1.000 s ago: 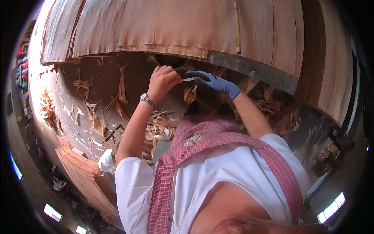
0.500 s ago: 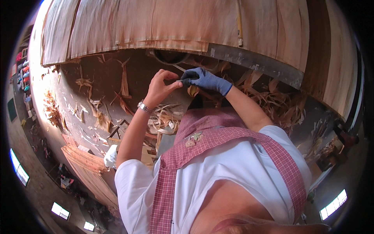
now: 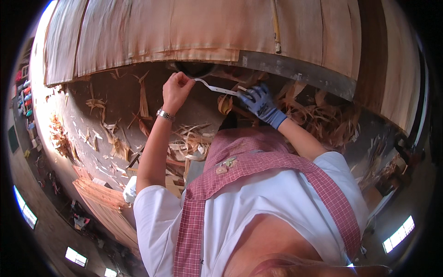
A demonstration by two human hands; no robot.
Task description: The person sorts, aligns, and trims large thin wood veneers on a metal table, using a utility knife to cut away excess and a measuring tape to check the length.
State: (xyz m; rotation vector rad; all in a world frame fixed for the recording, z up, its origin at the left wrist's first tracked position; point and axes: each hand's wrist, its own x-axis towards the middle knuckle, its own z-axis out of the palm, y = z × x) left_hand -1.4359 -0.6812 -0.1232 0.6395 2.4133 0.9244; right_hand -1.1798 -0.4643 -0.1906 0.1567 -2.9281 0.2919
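A narrow white strip of tape (image 3: 222,90) with small dark marks is stretched between my hands, just in front of the table edge. Its curled left end is pinched in the fingertips of my bare left hand (image 3: 176,92), which has a metal watch on the wrist. At the other end, my right hand (image 3: 260,104), in a blue and black work glove, has its fingers closed on the strip. A small pale piece sticks up by the gloved fingers; its kind is unclear.
Thin wood veneer sheets (image 3: 147,32) cover the table ahead, with a slim yellowish stick-like tool (image 3: 276,27) on them. Below its edge is a dark round container (image 3: 196,69). Wood scraps (image 3: 318,115) litter the floor; stacked wood sheets (image 3: 99,191) lie at left.
My hands were close together; now they are apart, the left moved left and the right moved right. The white strip has come into full view between them.
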